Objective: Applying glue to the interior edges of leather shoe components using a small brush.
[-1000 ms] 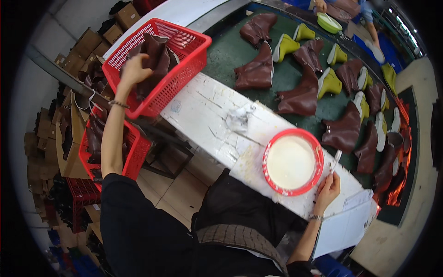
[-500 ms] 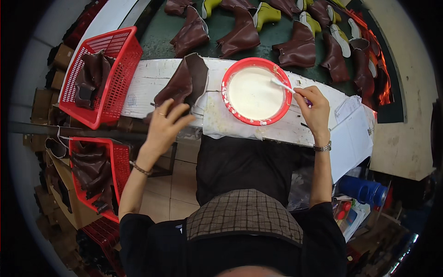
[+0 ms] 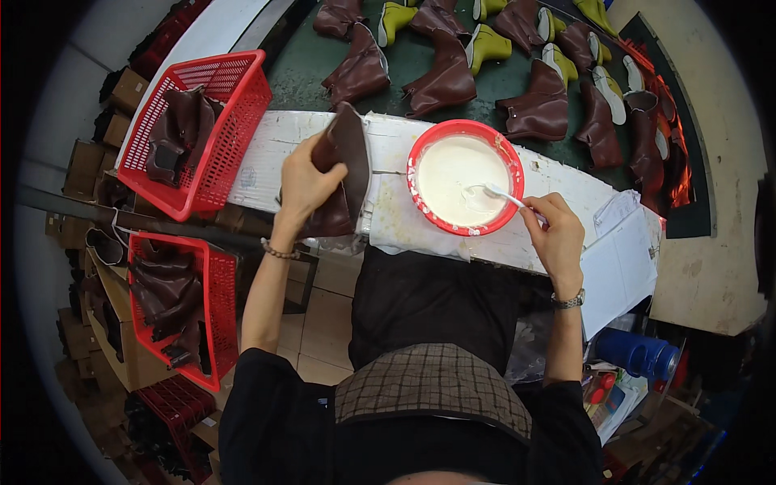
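Observation:
My left hand (image 3: 303, 186) grips a dark brown leather boot upper (image 3: 346, 174), holding it on the white workbench (image 3: 566, 194) with its underside turned up. My right hand (image 3: 554, 234) holds a white brush (image 3: 503, 194) whose tip dips into the white glue in a red bowl (image 3: 465, 176). The bowl stands on the bench just right of the boot upper.
A red basket (image 3: 202, 129) with brown uppers stands at the bench's left end, another red basket (image 3: 182, 303) lower left. Brown boots on yellow-green lasts (image 3: 485, 48) lie on the dark green belt behind. White papers (image 3: 618, 267) lie at right, a blue jug (image 3: 634, 352) below.
My left hand took a boot upper from the red basket and brought it to the bench beside the bowl. My right hand took up the brush and dipped it into the glue.

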Demonstrator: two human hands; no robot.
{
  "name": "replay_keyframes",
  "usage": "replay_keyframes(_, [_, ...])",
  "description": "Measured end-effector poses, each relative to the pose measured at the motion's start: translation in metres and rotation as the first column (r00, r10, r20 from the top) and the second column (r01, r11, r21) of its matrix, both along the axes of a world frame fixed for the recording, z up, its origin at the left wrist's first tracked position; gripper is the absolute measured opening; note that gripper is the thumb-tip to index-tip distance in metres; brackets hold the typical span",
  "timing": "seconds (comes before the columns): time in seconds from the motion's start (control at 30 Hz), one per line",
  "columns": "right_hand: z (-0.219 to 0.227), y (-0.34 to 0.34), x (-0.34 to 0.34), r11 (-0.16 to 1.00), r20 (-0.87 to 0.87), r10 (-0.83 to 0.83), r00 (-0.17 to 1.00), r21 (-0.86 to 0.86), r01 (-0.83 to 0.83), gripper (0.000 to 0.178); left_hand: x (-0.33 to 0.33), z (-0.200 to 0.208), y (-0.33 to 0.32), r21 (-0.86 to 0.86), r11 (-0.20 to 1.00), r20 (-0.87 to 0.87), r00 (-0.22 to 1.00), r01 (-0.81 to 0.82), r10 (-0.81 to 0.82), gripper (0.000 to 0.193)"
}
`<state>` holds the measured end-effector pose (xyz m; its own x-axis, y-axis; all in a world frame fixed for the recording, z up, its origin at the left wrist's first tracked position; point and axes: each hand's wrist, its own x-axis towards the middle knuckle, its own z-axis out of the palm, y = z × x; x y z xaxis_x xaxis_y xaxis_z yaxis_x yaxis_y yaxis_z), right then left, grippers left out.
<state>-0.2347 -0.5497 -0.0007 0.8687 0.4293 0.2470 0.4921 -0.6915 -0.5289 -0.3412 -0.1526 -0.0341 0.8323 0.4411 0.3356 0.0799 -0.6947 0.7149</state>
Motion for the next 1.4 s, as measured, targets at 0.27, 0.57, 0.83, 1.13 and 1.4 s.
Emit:
replay_keyframes(0.27, [0.013,0.027,0.025,0.836,0.073,0.226,0.971,0.498,-0.232,0.017,-0.014,0.071,-0.019,-0.657,0.725,-0.279,0.828,0.205,-0.486,0.027])
replay_keyframes(0.57, [0.036,0.056,0.036,0.805,0.258,0.409,0.875,0.349,-0.479,0.020,-0.014,0.100,-0.057,-0.869,0.443,-0.211,0.645,0.220,-0.735,0.036])
replay_keyframes(0.83, [0.014,0.054,0.002,0.808,0.113,0.282,0.953,0.507,-0.300,0.019,-0.016,0.108,-0.059,-0.657,0.685,0.050,0.925,0.314,-0.376,0.024])
replay_keyframes(1.13, [0.002,0.042,0.006,0.878,-0.115,0.117,0.987,0.475,-0.048,0.018,0.014,0.080,-0.035,-0.390,0.892,0.010,0.970,0.226,-0.241,0.028])
replay_keyframes(1.4, [-0.004,0.019,0.013,0.993,0.198,0.041,0.979,-0.120,-0.017,0.013,-0.026,0.011,-0.015,0.120,0.970,-0.235,0.955,0.213,-0.181,0.144])
